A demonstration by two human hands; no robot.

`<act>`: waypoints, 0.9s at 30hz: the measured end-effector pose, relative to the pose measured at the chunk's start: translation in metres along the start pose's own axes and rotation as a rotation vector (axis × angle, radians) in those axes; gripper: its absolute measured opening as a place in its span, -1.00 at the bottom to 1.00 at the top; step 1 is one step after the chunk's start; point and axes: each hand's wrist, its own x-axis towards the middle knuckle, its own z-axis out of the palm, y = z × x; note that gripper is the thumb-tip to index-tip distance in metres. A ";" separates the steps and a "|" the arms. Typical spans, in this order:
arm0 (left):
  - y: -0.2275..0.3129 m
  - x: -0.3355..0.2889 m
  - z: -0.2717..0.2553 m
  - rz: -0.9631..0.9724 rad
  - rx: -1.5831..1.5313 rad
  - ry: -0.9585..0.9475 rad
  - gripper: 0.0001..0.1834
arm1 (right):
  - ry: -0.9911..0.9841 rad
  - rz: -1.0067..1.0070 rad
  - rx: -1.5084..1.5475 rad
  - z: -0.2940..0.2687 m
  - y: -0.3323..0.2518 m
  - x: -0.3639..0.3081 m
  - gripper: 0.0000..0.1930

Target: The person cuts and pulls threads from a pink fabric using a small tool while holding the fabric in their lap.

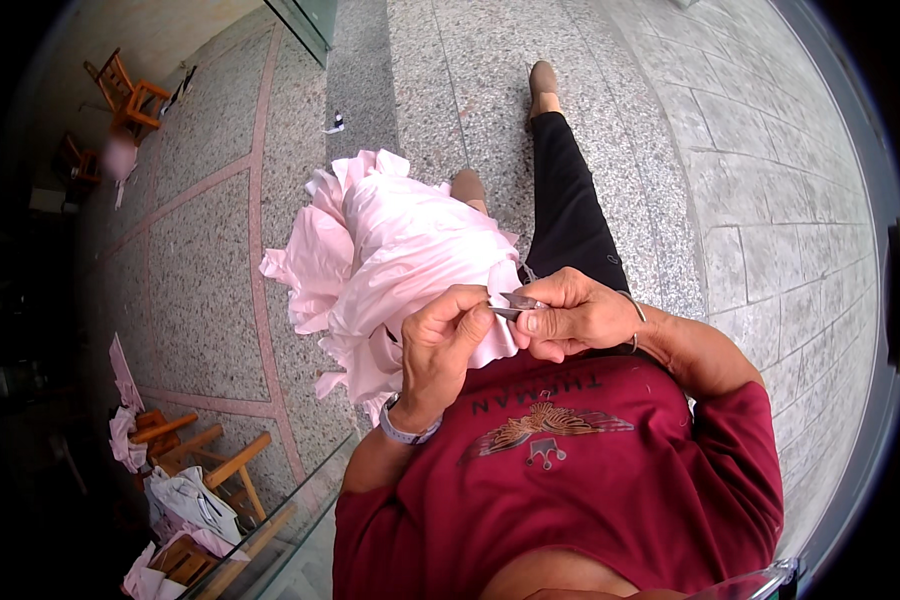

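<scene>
A heap of pale pink cloth (pixel 410 240) lies across my lap and hangs down on the left. My left hand (pixel 438 345) is closed, thumb against the fingers, pinching an edge of this cloth. In my right hand (pixel 578 312) is a small pair of metal thread snips (pixel 515 302), its blades pointing left toward my left fingertips. The blades are slightly apart, right by the pinched edge. My right fingers cover the handle end of the snips.
Wooden chairs (pixel 138 100) stand at the far left, and a wooden stool (pixel 235 462) with pink and white cloth is at the lower left. A glass panel edge (pixel 315 515) runs near my left elbow. A small dark item (pixel 337 122) lies on the speckled floor (pixel 205 230).
</scene>
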 end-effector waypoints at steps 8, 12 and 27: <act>-0.005 -0.001 -0.002 0.166 0.255 -0.031 -0.88 | -0.033 -0.025 -0.045 -0.005 0.005 0.002 -0.73; 0.001 -0.003 0.001 0.195 0.317 -0.061 -0.90 | -0.099 -0.033 -0.099 -0.009 0.000 -0.001 -0.71; -0.003 -0.001 -0.007 -0.114 -0.063 0.084 -0.81 | 0.154 -0.140 -0.467 0.005 -0.012 -0.013 -0.73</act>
